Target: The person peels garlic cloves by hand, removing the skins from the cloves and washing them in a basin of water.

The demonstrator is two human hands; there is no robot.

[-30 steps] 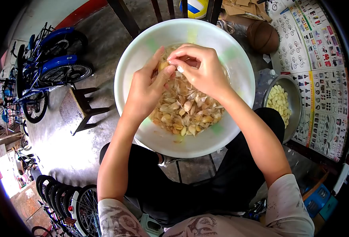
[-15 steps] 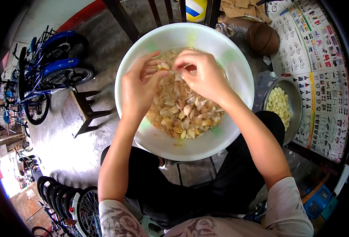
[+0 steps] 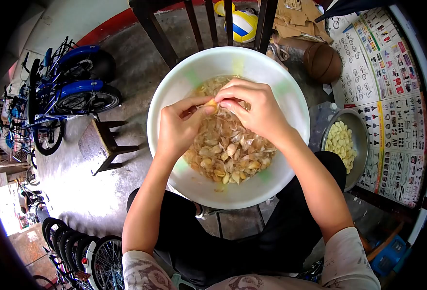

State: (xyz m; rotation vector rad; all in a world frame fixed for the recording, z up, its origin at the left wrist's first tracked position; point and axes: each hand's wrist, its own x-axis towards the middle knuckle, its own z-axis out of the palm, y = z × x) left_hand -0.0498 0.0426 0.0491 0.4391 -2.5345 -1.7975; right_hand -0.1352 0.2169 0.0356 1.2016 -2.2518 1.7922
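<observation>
A large white basin (image 3: 175, 176) stands in front of me, with water, garlic cloves (image 3: 230, 151) and loose papery skins in it. Above the water, toward the far side of the basin, my left hand (image 3: 182, 123) pinches a yellowish garlic clove (image 3: 212, 106) between thumb and fingers. My right hand (image 3: 252, 107) meets it there, its fingertips closed at the clove's right side. Whether a bit of skin is caught in the right fingertips is too small to tell. To the right, a metal bowl (image 3: 363, 140) holds pale peeled cloves (image 3: 339, 142).
A dark wooden chair (image 3: 194, 24) stands behind the basin, near a volleyball (image 3: 242, 26) and a brown basketball (image 3: 323, 63). At left are a wooden stool (image 3: 95, 145) and bicycles (image 3: 80, 89). A printed sheet (image 3: 392, 111) covers the surface at right; a plastic jug (image 3: 322, 116) is beside the bowl.
My hands have come together at the clove; the left fingers, spread earlier, are now closed around it. The view has shifted slightly, so the basin sits lower.
</observation>
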